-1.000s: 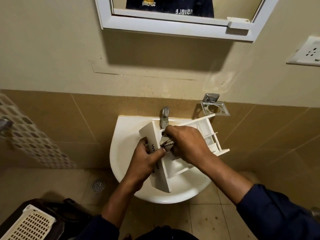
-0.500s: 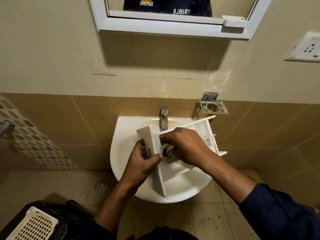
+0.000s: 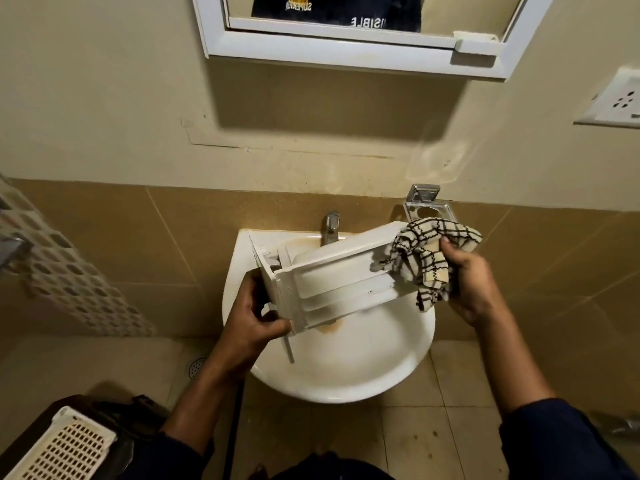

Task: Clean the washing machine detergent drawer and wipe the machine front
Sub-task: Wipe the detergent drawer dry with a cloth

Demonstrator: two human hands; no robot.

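1. The white basin (image 3: pixel 349 379) shows a rusty stain (image 3: pixel 329 329) in its bowl, just under the lower edge of the drawer.
2. We see the detergent drawer (image 3: pixel 332 275) held in the air over the basin. It is tilted, with its front panel at the left end and its far end raised toward the right. A closed, ribbed face is turned toward us, so we cannot tell what is in its compartments.
3. At the lower left stands a perforated white basket (image 3: pixel 65 448) on something dark; we cannot see into it.
4. The drawer's left end hangs over the basin's left rim. Its right end reaches about to the right rim, near the metal soap holder (image 3: pixel 427 206) on the wall but apart from it. The tap (image 3: pixel 330 228) stands behind the drawer's upper edge, its spout partly hidden.
5. The near half of the bowl lies open below the drawer. Tiled floor (image 3: pixel 408 441) shows on both sides of the basin, with a floor drain (image 3: pixel 196 366) to the left.
6. The left hand (image 3: pixel 249 320) grips the front-panel end, thumb on the near lower corner and fingers wrapped behind. Its forearm rises from the lower left.
7. The right hand (image 3: pixel 467 282) is clenched round a bunched checked cloth (image 3: pixel 429 258), which touches the drawer's right end and hangs below the fingers. Its forearm comes from the lower right in a dark sleeve.
8. The hands are well apart, one at each end of the drawer.
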